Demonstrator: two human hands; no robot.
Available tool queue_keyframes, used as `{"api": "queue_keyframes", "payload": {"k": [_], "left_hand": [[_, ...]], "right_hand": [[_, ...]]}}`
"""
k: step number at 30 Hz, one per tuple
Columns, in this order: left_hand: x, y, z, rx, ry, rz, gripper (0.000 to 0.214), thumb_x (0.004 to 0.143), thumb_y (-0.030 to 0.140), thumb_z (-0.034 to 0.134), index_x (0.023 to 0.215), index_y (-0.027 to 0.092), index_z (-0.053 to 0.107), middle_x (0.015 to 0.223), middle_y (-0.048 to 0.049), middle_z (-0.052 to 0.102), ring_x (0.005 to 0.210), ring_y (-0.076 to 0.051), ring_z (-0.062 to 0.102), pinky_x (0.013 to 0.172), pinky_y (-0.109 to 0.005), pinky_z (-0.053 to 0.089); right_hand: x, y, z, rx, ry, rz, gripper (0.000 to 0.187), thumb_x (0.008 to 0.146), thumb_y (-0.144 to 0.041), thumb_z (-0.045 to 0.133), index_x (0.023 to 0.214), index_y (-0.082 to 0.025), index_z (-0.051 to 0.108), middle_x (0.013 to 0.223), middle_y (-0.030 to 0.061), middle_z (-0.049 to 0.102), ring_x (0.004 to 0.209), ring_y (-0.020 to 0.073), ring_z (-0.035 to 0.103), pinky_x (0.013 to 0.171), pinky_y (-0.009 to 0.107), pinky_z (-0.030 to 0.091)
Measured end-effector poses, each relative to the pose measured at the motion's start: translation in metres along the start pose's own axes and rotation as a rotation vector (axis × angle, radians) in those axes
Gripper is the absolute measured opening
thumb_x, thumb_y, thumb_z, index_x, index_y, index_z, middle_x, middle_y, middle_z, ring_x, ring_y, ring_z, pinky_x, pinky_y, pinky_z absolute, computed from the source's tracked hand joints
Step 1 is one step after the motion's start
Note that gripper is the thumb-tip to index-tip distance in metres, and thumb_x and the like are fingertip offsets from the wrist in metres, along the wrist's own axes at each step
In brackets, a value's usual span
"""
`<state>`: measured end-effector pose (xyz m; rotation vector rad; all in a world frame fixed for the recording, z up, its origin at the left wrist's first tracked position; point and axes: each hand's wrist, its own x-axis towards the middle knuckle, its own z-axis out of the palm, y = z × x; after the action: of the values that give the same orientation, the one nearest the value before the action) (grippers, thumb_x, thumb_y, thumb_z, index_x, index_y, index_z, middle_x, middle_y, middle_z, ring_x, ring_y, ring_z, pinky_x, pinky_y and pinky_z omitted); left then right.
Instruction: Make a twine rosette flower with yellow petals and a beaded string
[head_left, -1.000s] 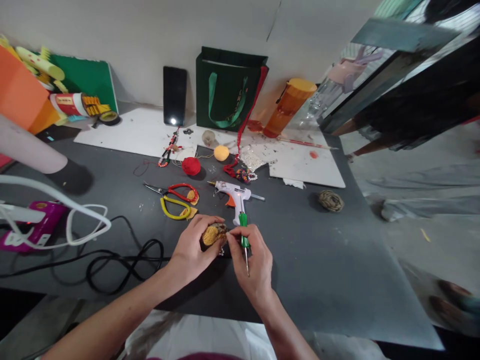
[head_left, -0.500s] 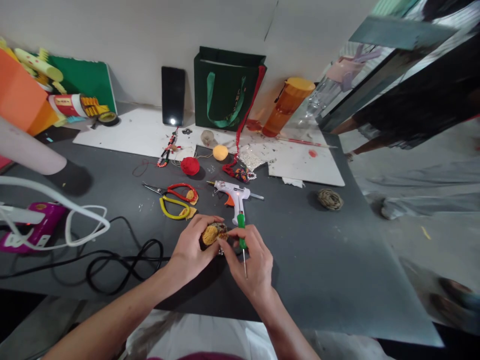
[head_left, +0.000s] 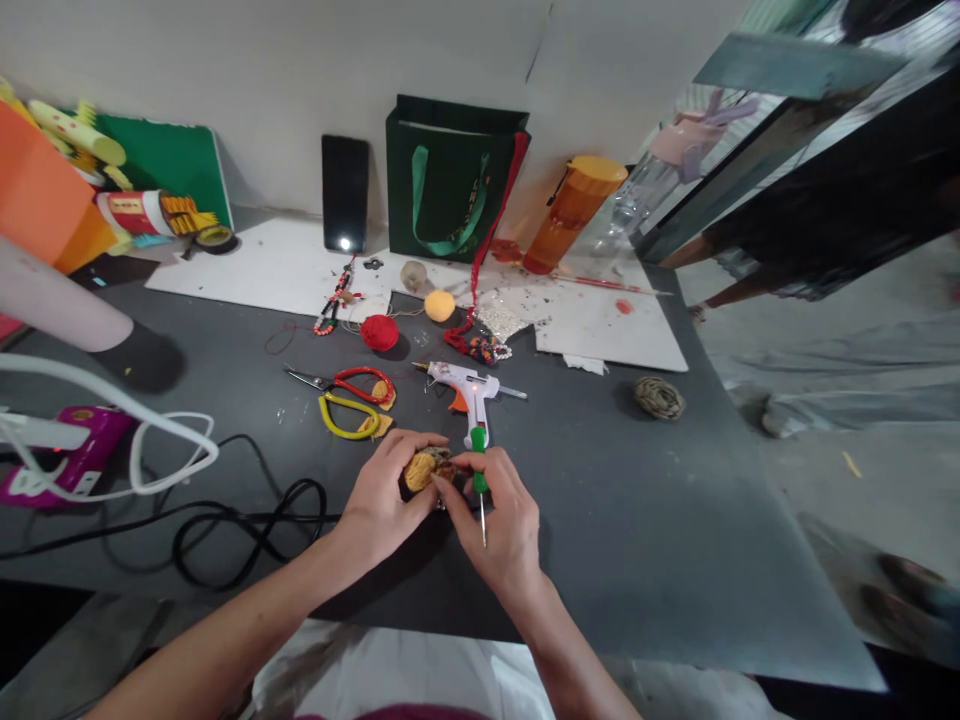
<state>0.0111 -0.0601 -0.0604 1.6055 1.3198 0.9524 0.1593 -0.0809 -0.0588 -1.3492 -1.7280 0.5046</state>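
Note:
My left hand (head_left: 384, 492) is closed round a small yellow and brown yarn ball (head_left: 421, 467), held just above the dark table (head_left: 637, 500). My right hand (head_left: 499, 510) pinches at the ball's right side and also grips a green-handled crochet hook (head_left: 478, 480), whose metal shaft points toward me. Directly behind my hands lies a white hot glue gun (head_left: 471, 390).
Red- and yellow-handled scissors (head_left: 346, 398) lie left of the glue gun. Beyond are a red yarn ball (head_left: 379, 332), an orange ball (head_left: 439, 305), a brown twine ball (head_left: 659, 398), a green bag (head_left: 452, 180), an orange bottle (head_left: 571, 212) and a phone (head_left: 345, 193). Black cable (head_left: 247, 520) coils at left.
My right hand has slid slightly left, closer to the yarn ball, carrying the hook with it. My left hand keeps its hold.

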Motion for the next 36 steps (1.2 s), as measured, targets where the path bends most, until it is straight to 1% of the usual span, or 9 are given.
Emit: {"api": "queue_keyframes", "payload": {"k": [4,8,13,20,23,28,32,34,36], "left_hand": [[0.001,0.001,0.001,0.008,0.016,-0.006,0.025,0.079,0.018,0.065,0.104,0.022,0.066,0.100,-0.0060,0.066,0.093,-0.020,0.065,0.083,-0.033,0.054],[0.001,0.001,0.001,0.026,0.025,0.002,0.027,0.078,0.016,0.066,0.104,0.022,0.065,0.101,-0.0058,0.066,0.094,-0.020,0.065,0.086,-0.034,0.053],[0.000,-0.001,0.001,0.012,0.031,-0.003,0.027,0.078,0.017,0.066,0.103,0.024,0.066,0.100,-0.0050,0.066,0.094,-0.021,0.065,0.084,-0.033,0.053],[0.001,-0.002,0.001,-0.003,0.017,-0.021,0.024,0.078,0.023,0.068,0.101,0.022,0.066,0.102,-0.0062,0.065,0.095,-0.022,0.065,0.084,-0.034,0.053],[0.001,0.000,-0.001,0.002,-0.002,-0.018,0.024,0.077,0.021,0.068,0.101,0.023,0.067,0.101,-0.0058,0.066,0.095,-0.022,0.065,0.085,-0.034,0.053],[-0.001,0.002,-0.003,0.001,-0.038,-0.003,0.025,0.080,0.021,0.063,0.104,0.025,0.069,0.101,-0.0055,0.065,0.096,-0.022,0.064,0.085,-0.032,0.053],[-0.001,0.001,-0.004,0.004,-0.033,0.022,0.027,0.085,0.025,0.059,0.110,0.026,0.069,0.103,-0.0063,0.063,0.095,-0.021,0.064,0.084,-0.031,0.052],[-0.001,0.001,-0.004,0.028,-0.019,0.028,0.024,0.088,0.028,0.058,0.109,0.026,0.069,0.103,-0.0066,0.063,0.096,-0.020,0.064,0.086,-0.031,0.052],[0.000,0.000,-0.005,0.071,-0.019,0.026,0.023,0.090,0.030,0.056,0.108,0.026,0.069,0.103,-0.0065,0.063,0.097,-0.020,0.064,0.088,-0.031,0.051]], "right_hand": [[0.000,0.002,0.002,0.004,0.018,0.002,0.014,0.091,-0.012,0.051,0.084,-0.020,0.059,0.076,0.0015,0.059,0.066,0.0148,0.058,0.062,0.026,0.050],[-0.001,0.002,-0.002,0.048,0.055,0.052,0.012,0.090,-0.013,0.054,0.082,-0.020,0.058,0.074,0.0002,0.058,0.065,0.0139,0.056,0.061,0.025,0.049],[-0.003,-0.001,-0.004,0.152,0.003,0.096,0.011,0.089,-0.017,0.057,0.080,-0.021,0.060,0.072,-0.0011,0.058,0.061,0.0130,0.055,0.057,0.024,0.046],[-0.006,-0.002,0.002,0.392,-0.001,0.075,0.009,0.092,-0.018,0.054,0.085,-0.022,0.058,0.090,0.0040,0.063,0.081,0.0158,0.062,0.070,0.029,0.051],[-0.005,-0.003,0.004,0.456,-0.018,0.104,0.008,0.093,-0.020,0.054,0.086,-0.022,0.057,0.088,0.0045,0.066,0.078,0.0156,0.064,0.067,0.028,0.052],[-0.003,-0.008,0.004,0.397,-0.007,0.015,0.008,0.090,-0.016,0.057,0.086,-0.022,0.060,0.080,0.0024,0.068,0.073,0.0153,0.065,0.067,0.028,0.054],[-0.002,-0.011,-0.002,0.427,-0.049,-0.032,0.007,0.089,-0.016,0.060,0.087,-0.022,0.063,0.079,0.0020,0.068,0.072,0.0152,0.065,0.065,0.028,0.055],[-0.003,-0.008,-0.007,0.447,-0.009,-0.006,0.008,0.092,-0.018,0.056,0.089,-0.022,0.063,0.083,0.0034,0.069,0.075,0.0163,0.066,0.066,0.029,0.055],[-0.004,-0.001,-0.013,0.409,0.083,0.061,0.015,0.097,-0.019,0.047,0.098,-0.023,0.061,0.087,0.0041,0.070,0.073,0.0150,0.067,0.064,0.028,0.054]]}}
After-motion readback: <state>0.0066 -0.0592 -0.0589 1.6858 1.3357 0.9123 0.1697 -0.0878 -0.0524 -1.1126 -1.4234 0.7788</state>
